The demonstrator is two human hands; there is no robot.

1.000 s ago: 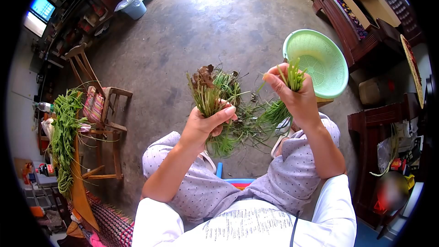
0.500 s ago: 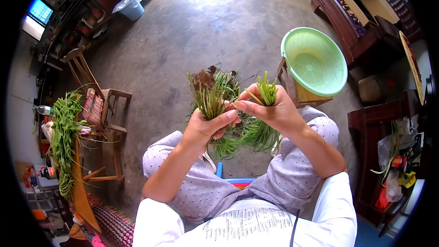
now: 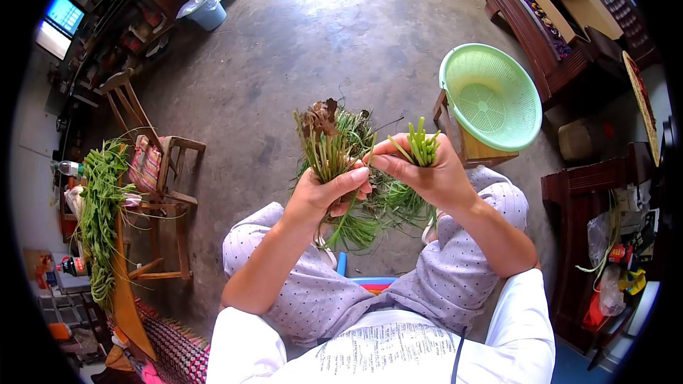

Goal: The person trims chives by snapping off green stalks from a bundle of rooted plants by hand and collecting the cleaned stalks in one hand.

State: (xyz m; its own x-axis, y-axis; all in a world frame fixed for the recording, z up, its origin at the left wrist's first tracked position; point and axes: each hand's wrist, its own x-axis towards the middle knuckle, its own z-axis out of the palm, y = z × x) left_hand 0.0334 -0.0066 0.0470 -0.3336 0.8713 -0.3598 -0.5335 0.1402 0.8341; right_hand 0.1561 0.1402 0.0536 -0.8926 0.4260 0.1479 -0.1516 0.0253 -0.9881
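My left hand (image 3: 331, 192) is closed around a bunch of green stems (image 3: 329, 158), with brown dry leaf matter at the top and thin green leaves hanging below the fist. In my right hand (image 3: 420, 171) is a smaller bunch of brighter, evenly ended green stems (image 3: 421, 148). The thumb and finger of my right hand meet at the edge of the left bunch, pinching a thin stem there. Behind and below both hands, a loose pile of greens (image 3: 398, 199) lies on the floor, partly hidden by the hands.
A light green plastic basket (image 3: 523, 78) rests on a small wooden stool (image 3: 484, 151) at right. Leafy greens (image 3: 101, 220) lie on a wooden surface at left, beside a wooden chair (image 3: 160, 146). A blue bin (image 3: 208, 16) stands further back.
My right hand has turned slightly, so the cut ends of its bunch face me more. My left hand stays almost in place, still holding its stems.
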